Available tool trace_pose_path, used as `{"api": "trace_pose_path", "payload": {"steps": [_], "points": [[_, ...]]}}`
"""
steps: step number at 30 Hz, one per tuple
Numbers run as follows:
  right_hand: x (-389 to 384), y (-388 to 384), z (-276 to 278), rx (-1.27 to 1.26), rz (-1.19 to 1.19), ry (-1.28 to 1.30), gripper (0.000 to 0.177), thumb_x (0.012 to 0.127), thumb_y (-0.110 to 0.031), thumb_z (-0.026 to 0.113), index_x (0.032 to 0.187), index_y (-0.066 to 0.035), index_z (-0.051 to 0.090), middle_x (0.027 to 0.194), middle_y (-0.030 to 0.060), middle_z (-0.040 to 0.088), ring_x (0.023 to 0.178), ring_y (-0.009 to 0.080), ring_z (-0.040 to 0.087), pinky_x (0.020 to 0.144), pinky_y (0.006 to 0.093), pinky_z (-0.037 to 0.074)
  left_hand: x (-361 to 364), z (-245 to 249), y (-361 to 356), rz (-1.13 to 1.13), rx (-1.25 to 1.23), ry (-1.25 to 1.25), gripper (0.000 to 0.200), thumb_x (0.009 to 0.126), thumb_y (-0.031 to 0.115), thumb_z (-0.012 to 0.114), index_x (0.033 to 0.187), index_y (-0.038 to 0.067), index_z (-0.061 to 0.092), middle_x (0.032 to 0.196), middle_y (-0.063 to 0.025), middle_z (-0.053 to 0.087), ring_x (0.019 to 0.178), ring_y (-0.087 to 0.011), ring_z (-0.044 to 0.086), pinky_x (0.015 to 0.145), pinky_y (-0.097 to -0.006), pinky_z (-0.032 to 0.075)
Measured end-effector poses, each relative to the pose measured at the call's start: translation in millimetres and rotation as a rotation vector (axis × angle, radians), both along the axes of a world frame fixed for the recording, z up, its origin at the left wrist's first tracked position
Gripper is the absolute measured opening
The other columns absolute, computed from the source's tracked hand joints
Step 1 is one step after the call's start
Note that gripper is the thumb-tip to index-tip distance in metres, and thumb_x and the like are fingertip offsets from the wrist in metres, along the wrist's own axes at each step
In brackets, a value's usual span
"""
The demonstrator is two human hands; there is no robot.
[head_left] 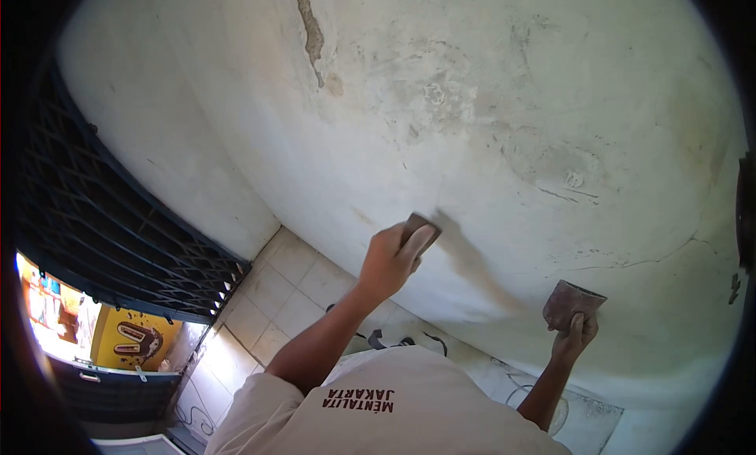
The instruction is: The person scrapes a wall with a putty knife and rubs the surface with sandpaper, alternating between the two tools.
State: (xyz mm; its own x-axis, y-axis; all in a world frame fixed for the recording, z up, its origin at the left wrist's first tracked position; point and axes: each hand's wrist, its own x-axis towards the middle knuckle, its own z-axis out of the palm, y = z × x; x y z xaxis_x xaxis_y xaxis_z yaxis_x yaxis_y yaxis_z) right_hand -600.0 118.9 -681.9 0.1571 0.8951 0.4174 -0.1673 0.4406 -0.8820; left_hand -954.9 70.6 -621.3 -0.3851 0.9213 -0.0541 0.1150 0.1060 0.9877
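Observation:
Against the pale wall (346,156), my left hand (388,260) grips a small dark sanding block (422,228), thumb on its face and fingers wrapped behind it. The block appears to touch the wall, and a shadow falls to its right. Lower right, my right hand (577,334) pinches a folded brownish sheet (563,304), which looks like sandpaper, held up near the wall. The wall shows grey rough patches, a long chipped gouge (309,31) at the top and thin cracks at the right.
A dark folding metal gate (118,195) stands at the left, with a yellow box (134,338) beyond it. Floor tiles (272,286) run along the wall's foot. Cables (197,419) lie at the lower left, and dark straps (378,341) lie beside the shirt.

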Motion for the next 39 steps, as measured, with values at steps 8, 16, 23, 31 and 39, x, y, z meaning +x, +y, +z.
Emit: {"api": "trace_pose_path", "payload": {"steps": [8, 16, 23, 31, 39], "points": [[15.5, -1.5, -6.3, 0.016, 0.179, -0.034, 0.024, 0.093, -0.023, 0.060, 0.101, 0.000, 0.058, 0.090, 0.0037, 0.059, 0.075, 0.0113, 0.057, 0.055, 0.0255, 0.049, 13.2, 17.8, 26.2, -0.096, 0.138, 0.072, 0.041, 0.096, 0.033, 0.056, 0.072, 0.001, 0.053, 0.052, 0.0008, 0.046, 0.043, -0.0065, 0.041, 0.041, -0.0254, 0.032], [16.9, 1.1, -7.9, 0.024, 0.155, -0.046, 0.026, 0.092, -0.025, 0.061, 0.100, -0.001, 0.058, 0.088, 0.0034, 0.059, 0.074, 0.0118, 0.057, 0.056, 0.0264, 0.050, -4.5, -11.5, -3.9, 0.013, -0.044, -0.013, 0.041, 0.096, 0.032, 0.057, 0.073, -0.002, 0.057, 0.051, -0.0033, 0.050, 0.045, -0.0089, 0.046, 0.045, -0.0272, 0.037], [20.3, 4.1, -15.9, 0.040, 0.131, -0.067, 0.026, 0.092, -0.025, 0.061, 0.097, 0.000, 0.057, 0.086, 0.0061, 0.059, 0.062, 0.0143, 0.057, 0.043, 0.0290, 0.049, 23.7, 45.1, 26.6, -0.106, 0.112, 0.071, 0.039, 0.095, 0.032, 0.058, 0.077, -0.003, 0.059, 0.053, -0.0050, 0.051, 0.046, -0.0103, 0.046, 0.046, -0.0285, 0.039], [17.4, 3.8, -15.0, -0.018, 0.063, -0.023, 0.039, 0.084, -0.035, 0.071, 0.081, 0.000, 0.057, 0.075, 0.0060, 0.058, 0.057, 0.0144, 0.056, 0.041, 0.0308, 0.052, 1.0, 0.0, 14.0, 0.012, 0.138, 0.213, 0.040, 0.095, 0.032, 0.057, 0.079, -0.004, 0.060, 0.054, -0.0057, 0.053, 0.046, -0.0110, 0.047, 0.047, -0.0287, 0.039], [15.5, 5.9, -12.9, -0.006, 0.045, -0.035, 0.043, 0.084, -0.039, 0.072, 0.082, 0.001, 0.058, 0.074, 0.0055, 0.057, 0.056, 0.0135, 0.056, 0.042, 0.0312, 0.052, 3.9, 6.7, 9.7, 0.021, 0.049, 0.078, 0.039, 0.095, 0.033, 0.059, 0.080, -0.003, 0.061, 0.053, -0.0043, 0.051, 0.045, -0.0099, 0.047, 0.045, -0.0281, 0.038]]}}
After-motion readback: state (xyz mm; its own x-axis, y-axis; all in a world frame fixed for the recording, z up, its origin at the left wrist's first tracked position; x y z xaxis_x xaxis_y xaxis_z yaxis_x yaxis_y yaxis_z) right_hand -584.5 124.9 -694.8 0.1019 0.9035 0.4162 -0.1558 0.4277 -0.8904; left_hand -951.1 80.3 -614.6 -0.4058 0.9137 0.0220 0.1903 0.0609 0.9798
